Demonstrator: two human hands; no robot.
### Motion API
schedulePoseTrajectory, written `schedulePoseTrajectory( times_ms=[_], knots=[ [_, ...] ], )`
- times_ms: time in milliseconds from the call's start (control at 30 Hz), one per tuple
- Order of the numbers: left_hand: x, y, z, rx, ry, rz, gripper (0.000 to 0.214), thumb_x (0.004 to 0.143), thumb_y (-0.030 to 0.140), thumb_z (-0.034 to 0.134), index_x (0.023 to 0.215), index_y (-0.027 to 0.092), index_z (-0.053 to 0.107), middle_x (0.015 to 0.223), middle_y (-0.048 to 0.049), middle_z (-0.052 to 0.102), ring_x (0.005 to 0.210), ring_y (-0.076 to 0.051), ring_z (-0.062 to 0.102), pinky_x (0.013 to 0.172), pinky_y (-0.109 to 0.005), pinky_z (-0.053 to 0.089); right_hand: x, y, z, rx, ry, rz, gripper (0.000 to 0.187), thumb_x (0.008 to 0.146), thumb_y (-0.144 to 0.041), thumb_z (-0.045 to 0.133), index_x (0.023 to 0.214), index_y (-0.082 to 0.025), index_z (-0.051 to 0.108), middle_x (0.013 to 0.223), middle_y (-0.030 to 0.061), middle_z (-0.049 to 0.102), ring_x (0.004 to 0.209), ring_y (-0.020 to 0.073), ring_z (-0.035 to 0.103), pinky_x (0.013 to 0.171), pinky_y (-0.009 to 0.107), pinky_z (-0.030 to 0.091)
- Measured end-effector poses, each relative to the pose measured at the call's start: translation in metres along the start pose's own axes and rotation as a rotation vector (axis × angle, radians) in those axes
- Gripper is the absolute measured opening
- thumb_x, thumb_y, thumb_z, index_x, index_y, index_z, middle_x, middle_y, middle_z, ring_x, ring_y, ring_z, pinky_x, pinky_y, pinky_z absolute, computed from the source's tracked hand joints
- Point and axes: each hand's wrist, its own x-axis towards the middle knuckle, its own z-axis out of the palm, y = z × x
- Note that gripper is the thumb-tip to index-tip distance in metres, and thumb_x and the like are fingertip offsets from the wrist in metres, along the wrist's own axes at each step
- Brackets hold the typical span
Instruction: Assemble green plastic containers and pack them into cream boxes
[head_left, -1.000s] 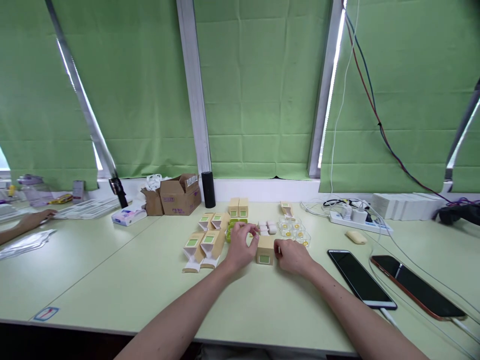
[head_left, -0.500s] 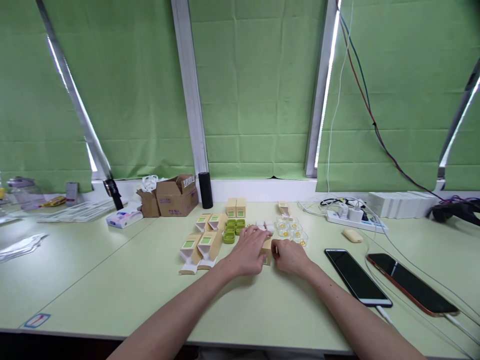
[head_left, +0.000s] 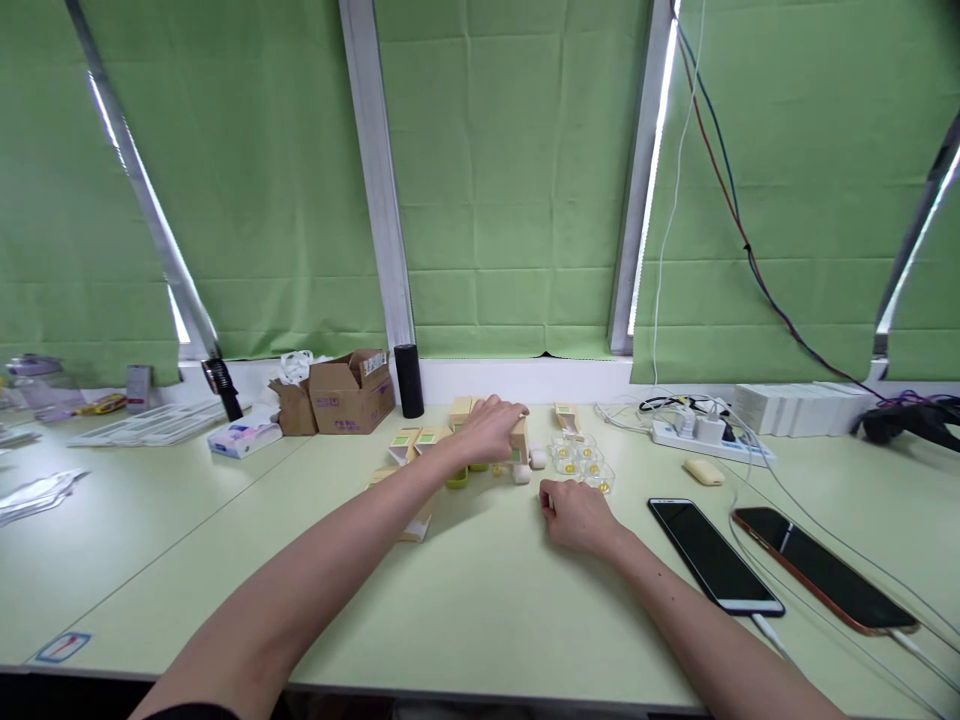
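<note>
My left hand is stretched forward over the table, its fingers closed round a small tan box with a green label held above the rows of green pots. My right hand rests on the table with curled fingers and nothing visible in them. Just beyond it lie small white caps and clear containers with yellow contents. More tan boxes lie to the left, partly hidden by my left arm.
Two phones on cables lie at the right, with a power strip and white boxes behind. At the back left are an open cardboard box, a black cylinder, a tissue pack and packets.
My left hand lifted the tan box from in front of my right hand and carried it forward toward the back rows. My right hand let go and stayed in place.
</note>
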Motion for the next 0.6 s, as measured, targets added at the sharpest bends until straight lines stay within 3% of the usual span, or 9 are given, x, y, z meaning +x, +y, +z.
schedulePoseTrajectory(
  times_ms=[100,233,400,600],
  knots=[
    [0.03,-0.015,0.0,0.115,0.042,-0.035,0.053,0.082,0.015,0.063,0.135,0.021,0.056,0.129,-0.0115,0.069,0.123,-0.032,0.053,0.099,-0.042,0.042,-0.001,-0.001,-0.001,-0.011,-0.009,-0.001,0.018,0.088,-0.021,0.057,0.101,-0.023,0.069,0.101,0.0104,0.078,0.089,0.0291,0.073,0.065,0.03,0.038],
    [0.059,-0.03,0.015,0.211,0.029,-0.089,0.052,0.078,0.01,0.066,0.13,0.018,0.058,0.129,-0.0141,0.069,0.125,-0.032,0.052,0.102,-0.042,0.039,-0.002,-0.001,-0.002,-0.014,-0.004,-0.01,0.017,0.089,-0.021,0.056,0.1,-0.023,0.068,0.1,0.0098,0.078,0.088,0.0294,0.073,0.064,0.03,0.037],
    [0.08,-0.04,0.045,0.23,-0.006,-0.154,0.039,0.08,0.01,0.066,0.118,0.014,0.062,0.123,-0.0176,0.07,0.123,-0.032,0.053,0.104,-0.044,0.037,-0.002,-0.002,-0.002,-0.008,-0.02,-0.003,0.017,0.09,-0.021,0.055,0.101,-0.023,0.068,0.1,0.0097,0.078,0.09,0.0286,0.073,0.064,0.029,0.036],
    [0.094,-0.05,0.075,0.219,-0.03,-0.212,0.039,0.079,0.01,0.068,0.118,0.014,0.063,0.12,-0.0176,0.07,0.125,-0.032,0.053,0.107,-0.045,0.034,-0.002,-0.004,-0.004,-0.012,-0.04,0.006,0.016,0.094,-0.024,0.055,0.104,-0.022,0.068,0.103,0.0109,0.077,0.092,0.0279,0.073,0.068,0.03,0.038]
  ],
)
